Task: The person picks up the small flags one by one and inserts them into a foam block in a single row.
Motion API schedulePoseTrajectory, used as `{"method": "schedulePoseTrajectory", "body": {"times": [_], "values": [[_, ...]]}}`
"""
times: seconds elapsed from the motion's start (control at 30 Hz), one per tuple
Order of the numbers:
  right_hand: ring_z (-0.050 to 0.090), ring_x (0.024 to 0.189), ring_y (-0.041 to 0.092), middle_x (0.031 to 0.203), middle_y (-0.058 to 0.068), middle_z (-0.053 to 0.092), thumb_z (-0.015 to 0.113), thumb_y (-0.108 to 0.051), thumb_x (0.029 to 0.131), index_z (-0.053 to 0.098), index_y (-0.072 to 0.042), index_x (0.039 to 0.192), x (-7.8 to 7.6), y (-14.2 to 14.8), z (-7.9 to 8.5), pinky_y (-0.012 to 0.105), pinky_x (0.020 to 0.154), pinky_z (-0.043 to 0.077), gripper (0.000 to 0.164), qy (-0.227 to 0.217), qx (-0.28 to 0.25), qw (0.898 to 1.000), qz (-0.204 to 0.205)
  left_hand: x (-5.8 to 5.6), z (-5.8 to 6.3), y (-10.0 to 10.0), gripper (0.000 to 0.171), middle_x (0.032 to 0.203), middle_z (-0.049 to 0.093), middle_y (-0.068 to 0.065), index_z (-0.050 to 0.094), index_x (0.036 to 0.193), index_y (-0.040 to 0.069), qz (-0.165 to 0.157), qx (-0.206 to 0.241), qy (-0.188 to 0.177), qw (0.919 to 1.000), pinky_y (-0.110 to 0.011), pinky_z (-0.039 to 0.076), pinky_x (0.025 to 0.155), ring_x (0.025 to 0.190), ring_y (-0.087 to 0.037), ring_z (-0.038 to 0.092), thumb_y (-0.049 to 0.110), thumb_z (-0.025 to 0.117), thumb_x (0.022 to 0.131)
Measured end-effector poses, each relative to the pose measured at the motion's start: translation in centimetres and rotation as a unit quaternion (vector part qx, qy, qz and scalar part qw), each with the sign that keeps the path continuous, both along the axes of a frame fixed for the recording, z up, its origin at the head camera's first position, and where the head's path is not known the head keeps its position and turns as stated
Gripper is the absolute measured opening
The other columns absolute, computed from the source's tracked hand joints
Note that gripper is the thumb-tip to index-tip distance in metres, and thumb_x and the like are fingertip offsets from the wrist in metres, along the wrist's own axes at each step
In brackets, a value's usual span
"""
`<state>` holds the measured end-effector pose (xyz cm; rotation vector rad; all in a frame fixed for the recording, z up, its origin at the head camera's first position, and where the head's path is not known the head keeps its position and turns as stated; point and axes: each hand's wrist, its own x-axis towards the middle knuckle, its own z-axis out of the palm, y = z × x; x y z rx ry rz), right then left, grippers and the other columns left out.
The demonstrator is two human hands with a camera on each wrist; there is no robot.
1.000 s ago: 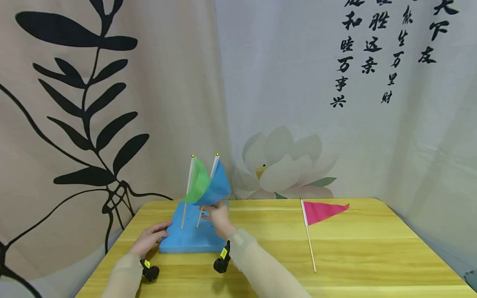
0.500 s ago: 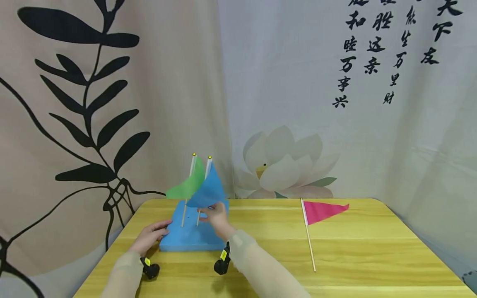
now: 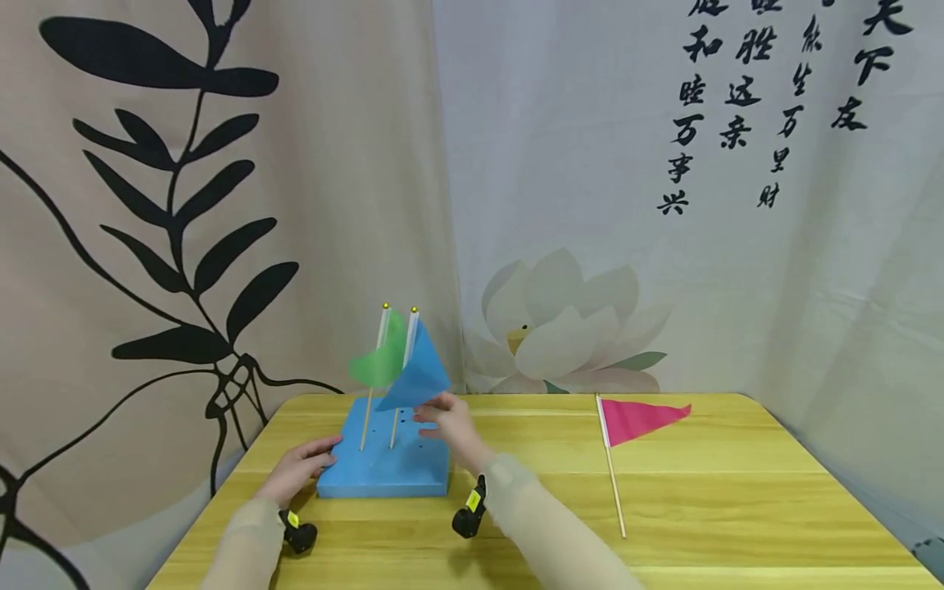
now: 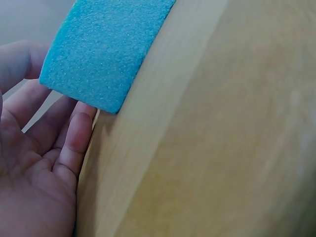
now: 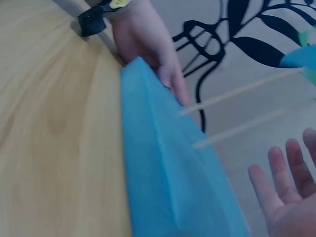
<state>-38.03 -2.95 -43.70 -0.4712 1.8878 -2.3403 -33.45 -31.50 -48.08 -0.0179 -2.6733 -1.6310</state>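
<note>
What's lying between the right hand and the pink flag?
Only bare wooden tabletop separates the right hand from the pink flag; the head view shows that stretch.

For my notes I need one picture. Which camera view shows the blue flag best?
The head view: the blue flag shows from gold tip to blue base. The right wrist view catches only part of its cloth, at the right edge; the left wrist view, none.

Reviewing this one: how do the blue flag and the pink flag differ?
The blue flag stands in the foam block; the pink flag lies on the table. The blue flag is beside the right hand; the pink flag is away from both hands. Both are cloth on thin sticks.
</note>
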Motion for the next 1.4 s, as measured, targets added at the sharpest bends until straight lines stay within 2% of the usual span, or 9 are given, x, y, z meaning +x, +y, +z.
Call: {"method": "schedulePoseTrajectory", "body": {"times": [0.13, 0.23, 0.43, 0.67, 0.8, 0.93, 1.1, 1.2, 1.4], "values": [[0.062, 0.101, 0.040, 0.101, 0.012, 0.065, 0.060, -0.010, 0.096, 0.060, 0.007, 0.111, -0.2, 3.5, 0.4, 0.047, 0.084, 0.052, 0.023, 0.000, 0.006, 1.000, 0.006, -0.1, -0.1, 0.1, 0.051, 0.145, 0.043, -0.023, 0.048, 0.142, 0.001, 0.002, -0.002, -0.001, 1.0000, -0.034, 0.045, 0.083, 0.121, -0.032, 0.049, 0.020, 0.060, 0.096], [0.060, 0.101, 0.042, 0.101, 0.010, 0.064, 0.060, -0.013, 0.097, 0.059, 0.005, 0.116, -0.3, 6.5, 0.6, 0.046, 0.084, 0.052, 0.027, -0.001, 0.009, 1.000, 0.010, -0.1, -0.1, 0.1, 0.050, 0.146, 0.042, -0.023, 0.048, 0.142, 0.001, 0.003, -0.001, -0.004, 1.0000, -0.034, 0.045, 0.084, 0.121, -0.032, 0.048, 0.019, 0.059, 0.096], [0.064, 0.091, 0.028, 0.103, 0.012, 0.064, 0.061, -0.020, 0.096, 0.063, -0.003, 0.114, -0.1, 12.6, 0.6, 0.042, 0.080, 0.054, 0.024, -0.010, 0.042, 0.999, -0.016, -0.3, -0.1, -0.1, 0.052, 0.146, 0.041, -0.024, 0.046, 0.143, 0.000, -0.001, -0.004, -0.009, 1.0000, -0.034, 0.045, 0.083, 0.122, -0.034, 0.048, 0.022, 0.059, 0.097], [0.064, 0.090, 0.025, 0.110, 0.020, 0.061, 0.063, -0.022, 0.095, 0.058, 0.001, 0.123, 0.9, 19.5, 0.3, 0.039, 0.080, 0.054, 0.037, -0.037, 0.080, 0.995, -0.055, -0.1, 0.1, 0.0, 0.052, 0.147, 0.041, -0.022, 0.047, 0.143, 0.002, 0.002, 0.001, -0.014, 0.9999, -0.032, 0.045, 0.084, 0.122, -0.031, 0.048, 0.021, 0.060, 0.097], [0.064, 0.093, 0.028, 0.106, 0.014, 0.064, 0.064, -0.025, 0.095, 0.055, 0.005, 0.126, 1.8, 23.2, 0.1, 0.039, 0.080, 0.054, 0.044, -0.047, 0.104, 0.990, -0.078, -0.2, 0.2, 0.0, 0.053, 0.147, 0.041, -0.024, 0.046, 0.143, 0.001, -0.002, 0.004, -0.008, 1.0000, -0.033, 0.044, 0.084, 0.120, -0.030, 0.049, 0.021, 0.059, 0.096], [0.065, 0.093, 0.030, 0.099, 0.007, 0.066, 0.063, -0.025, 0.095, 0.055, 0.005, 0.124, 2.6, 26.7, -0.5, 0.039, 0.079, 0.054, 0.043, -0.057, 0.138, 0.985, -0.090, -0.4, 0.1, 0.1, 0.053, 0.147, 0.041, -0.022, 0.047, 0.143, 0.002, -0.006, 0.007, -0.013, 0.9999, -0.031, 0.044, 0.084, 0.119, -0.027, 0.049, 0.022, 0.060, 0.096], [0.065, 0.089, 0.028, 0.100, 0.009, 0.066, 0.064, -0.024, 0.095, 0.055, 0.006, 0.121, 3.0, 29.5, -1.7, 0.039, 0.078, 0.054, 0.041, -0.089, 0.148, 0.980, -0.101, -0.6, 0.0, 0.1, 0.052, 0.147, 0.040, -0.024, 0.046, 0.143, 0.000, -0.007, 0.004, -0.011, 0.9999, -0.032, 0.045, 0.083, 0.120, -0.030, 0.049, 0.021, 0.059, 0.097], [0.063, 0.084, 0.024, 0.101, 0.012, 0.063, 0.065, -0.024, 0.094, 0.055, 0.007, 0.120, 3.0, 30.5, -2.2, 0.036, 0.074, 0.054, 0.041, -0.109, 0.158, 0.975, -0.112, -0.6, 0.0, 0.1, 0.053, 0.147, 0.040, -0.024, 0.045, 0.143, 0.000, -0.006, 0.008, -0.014, 0.9999, -0.033, 0.046, 0.083, 0.122, -0.033, 0.048, 0.022, 0.059, 0.097], [0.061, 0.065, 0.015, 0.081, 0.008, 0.062, 0.067, -0.018, 0.091, 0.058, 0.010, 0.114, 3.1, 31.6, -3.1, 0.029, 0.061, 0.054, 0.037, -0.146, 0.178, 0.966, -0.120, -0.5, 0.0, 0.2, 0.053, 0.147, 0.039, -0.025, 0.045, 0.144, 0.000, -0.006, 0.008, -0.017, 0.9998, -0.033, 0.045, 0.085, 0.125, -0.035, 0.045, 0.021, 0.058, 0.097]]}}
